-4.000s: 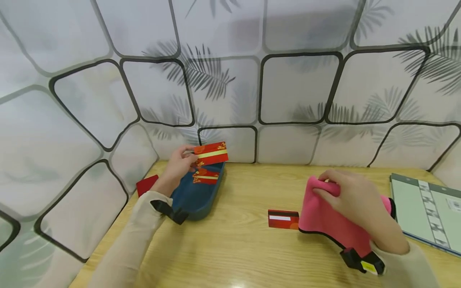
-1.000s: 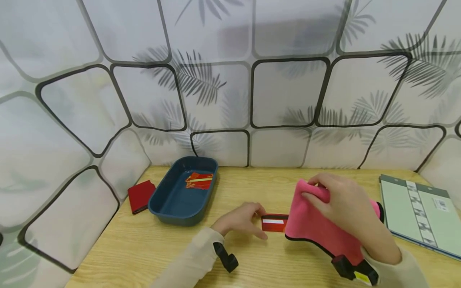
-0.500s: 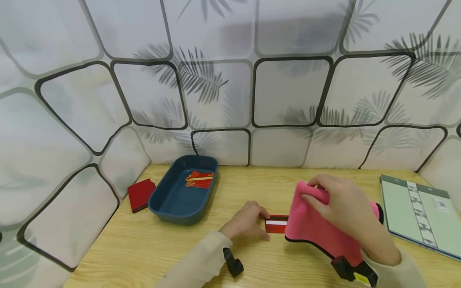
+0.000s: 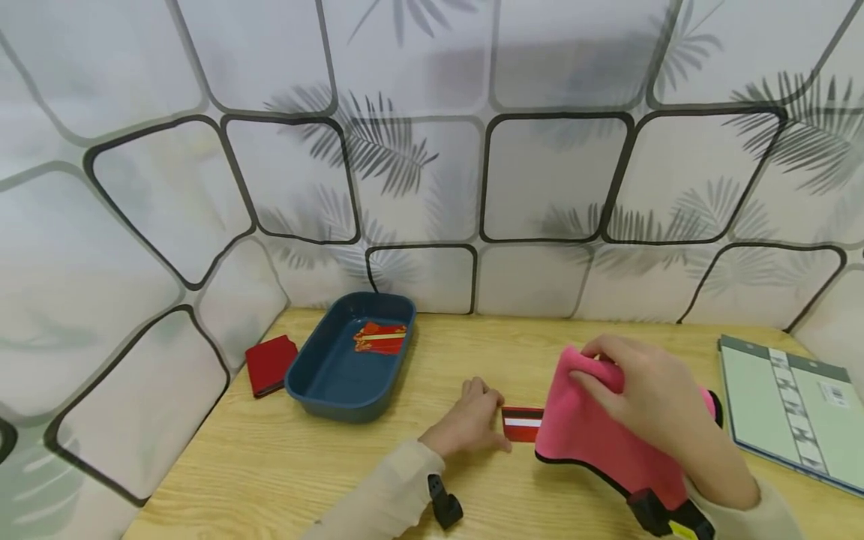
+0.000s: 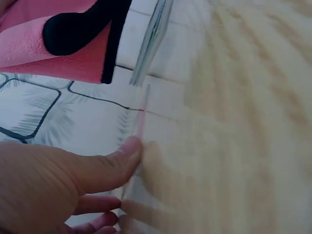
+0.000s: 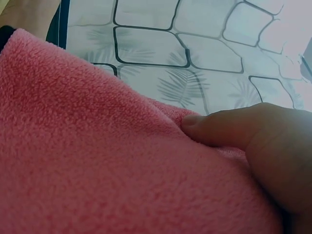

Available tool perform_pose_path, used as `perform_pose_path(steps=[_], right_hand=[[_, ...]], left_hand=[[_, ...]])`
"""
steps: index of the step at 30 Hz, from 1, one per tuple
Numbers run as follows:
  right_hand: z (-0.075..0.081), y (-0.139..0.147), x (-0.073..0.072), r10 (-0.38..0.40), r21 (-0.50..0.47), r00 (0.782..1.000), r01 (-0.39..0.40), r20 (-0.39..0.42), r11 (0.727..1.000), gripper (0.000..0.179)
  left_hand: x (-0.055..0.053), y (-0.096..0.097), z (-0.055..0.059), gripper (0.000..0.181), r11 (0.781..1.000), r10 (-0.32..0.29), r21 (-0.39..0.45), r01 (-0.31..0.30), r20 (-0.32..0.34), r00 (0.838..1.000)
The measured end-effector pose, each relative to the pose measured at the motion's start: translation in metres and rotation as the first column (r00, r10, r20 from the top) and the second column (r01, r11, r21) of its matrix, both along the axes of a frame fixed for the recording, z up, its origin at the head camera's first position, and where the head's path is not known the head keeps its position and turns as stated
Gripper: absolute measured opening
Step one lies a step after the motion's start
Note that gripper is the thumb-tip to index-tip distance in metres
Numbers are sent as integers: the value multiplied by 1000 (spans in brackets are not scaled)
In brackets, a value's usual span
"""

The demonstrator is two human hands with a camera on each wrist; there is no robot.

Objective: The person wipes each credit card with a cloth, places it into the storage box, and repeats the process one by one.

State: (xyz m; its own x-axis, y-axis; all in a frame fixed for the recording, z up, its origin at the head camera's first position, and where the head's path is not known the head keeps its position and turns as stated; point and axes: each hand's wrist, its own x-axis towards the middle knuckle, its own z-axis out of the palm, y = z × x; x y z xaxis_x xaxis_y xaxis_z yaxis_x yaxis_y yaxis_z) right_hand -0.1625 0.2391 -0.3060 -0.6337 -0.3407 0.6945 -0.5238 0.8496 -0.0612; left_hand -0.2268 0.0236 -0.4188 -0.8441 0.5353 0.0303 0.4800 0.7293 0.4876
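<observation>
A red bank card with a dark stripe and a white strip lies on the wooden table, its right end against or beneath a pink fleece cloth with black edging. At the card's left end my left hand rests low, thumb and fingers at the card's opposite edges. The left wrist view shows the thumb and curled fingers at the card, seen almost edge-on. My right hand grips the cloth's folded top between thumb and fingers, holding it raised. Whatever is beneath the cloth is hidden.
A blue bin stands at the left with red-and-gold cards inside. Left of it lies a dark red booklet or wallet. A light green notebook lies at the right. Patterned curtain closes off the back and left.
My left hand has left the bin, where it held a red-and-gold card, and come to the bank card. The bank card has slid slightly right toward the cloth. My right hand stays put.
</observation>
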Motion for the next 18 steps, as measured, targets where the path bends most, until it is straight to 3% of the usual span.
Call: perform_pose_path(steps=[12,18], right_hand=[[0,1,-1,-2,7,1000,2,4,1000,29],[-1,2,0,-16,6,1000,16,16,1000,30]], left_hand=[[0,3,-4,43,997,34,67,-33,-15,999],[-3,2,-6,43,988,22,147,-36,100,995]])
